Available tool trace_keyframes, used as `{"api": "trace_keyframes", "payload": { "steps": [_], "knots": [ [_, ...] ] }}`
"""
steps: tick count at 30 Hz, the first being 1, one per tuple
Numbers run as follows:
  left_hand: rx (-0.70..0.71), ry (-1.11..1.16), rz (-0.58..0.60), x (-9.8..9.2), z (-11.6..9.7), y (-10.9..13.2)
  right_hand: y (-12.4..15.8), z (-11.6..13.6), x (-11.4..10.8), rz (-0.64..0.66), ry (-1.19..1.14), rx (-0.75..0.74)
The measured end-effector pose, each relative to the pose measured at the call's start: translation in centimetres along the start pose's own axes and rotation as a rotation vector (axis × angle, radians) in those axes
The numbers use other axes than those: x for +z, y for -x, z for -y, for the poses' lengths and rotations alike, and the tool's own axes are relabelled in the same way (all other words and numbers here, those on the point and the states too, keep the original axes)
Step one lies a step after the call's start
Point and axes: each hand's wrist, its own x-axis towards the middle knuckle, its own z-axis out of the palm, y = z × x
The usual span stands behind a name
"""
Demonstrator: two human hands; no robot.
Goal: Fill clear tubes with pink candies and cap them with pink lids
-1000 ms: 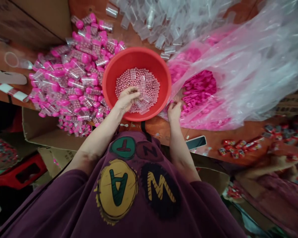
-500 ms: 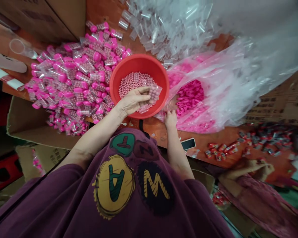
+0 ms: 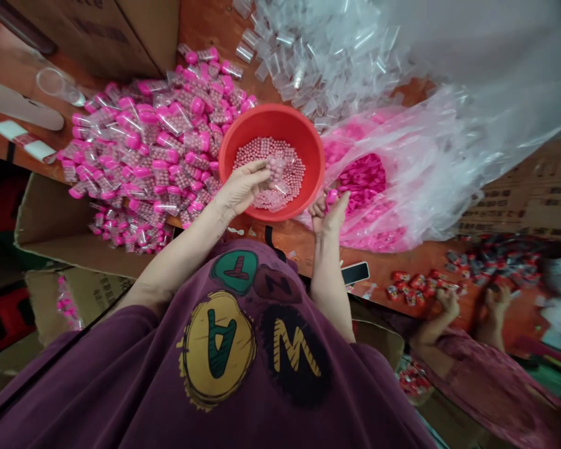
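Pinching a pink cap (image 3: 331,197), the right hand (image 3: 328,215) sits beside the red basin (image 3: 271,118); the left hand (image 3: 243,187), fingers pressed together, grips a clear tube (image 3: 275,184) among pink beads (image 3: 285,163); capped tubes (image 3: 140,149) lie heaped upper left, empty tubes (image 3: 308,75) wait top centre

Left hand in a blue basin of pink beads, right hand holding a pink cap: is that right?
No, the head view shows the basin is red, not blue. The left hand is in it among the pink beads; the right hand holds a pink cap.
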Motion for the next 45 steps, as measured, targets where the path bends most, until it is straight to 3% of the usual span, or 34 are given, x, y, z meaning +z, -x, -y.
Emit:
{"api": "trace_keyframes", "payload": {
  "steps": [1, 3, 8, 11, 14, 20, 27, 30, 33, 39, 45],
  "knots": [
    [0.032, 0.001, -0.042, -1.0, -0.4, 0.3, -0.2, -0.1, 1.8, 0.092, -0.07, 0.028],
    [0.103, 0.005, -0.125, -3.2, -1.4, 1.2, -0.9, -0.9, 5.7, 0.216, 0.053, 0.03],
    [0.217, 0.015, -0.28, -7.4, -3.6, 3.9, -4.1, -4.5, 15.1, 0.319, 0.768, -0.292],
    [0.231, 0.051, -0.327, -8.5, -3.6, 5.1, -5.6, -6.3, 18.7, 0.339, 1.057, -0.317],
    [0.235, 0.088, -0.342, -9.1, -2.8, 5.8, -6.3, -7.6, 20.2, 0.322, 1.174, -0.281],
    [0.178, 0.15, -0.311, -9.5, -1.2, 5.3, -6.7, -8.2, 20.0, 0.386, 1.324, -0.303],
    [0.126, 0.134, -0.284, -9.3, -1.0, 3.8, -7.1, -7.1, 20.1, 0.435, 1.199, -0.302],
    [0.124, 0.103, -0.29, -9.4, -0.9, 3.4, -5.3, -5.0, 19.7, 0.465, 0.948, -0.379],
    [0.113, 0.068, -0.312, -9.2, -0.6, 2.8, -1.9, -1.7, 18.5, 0.605, 0.68, -0.462],
    [0.083, 0.045, -0.228, -8.1, 0.5, 2.3, 3.2, 3.0, 15.9, 0.75, 0.801, -0.515],
    [0.045, 0.047, -0.125, -6.8, 0.7, 2.6, 4.6, 4.2, 13.5, 0.617, 0.763, -0.473]
  ]
}}
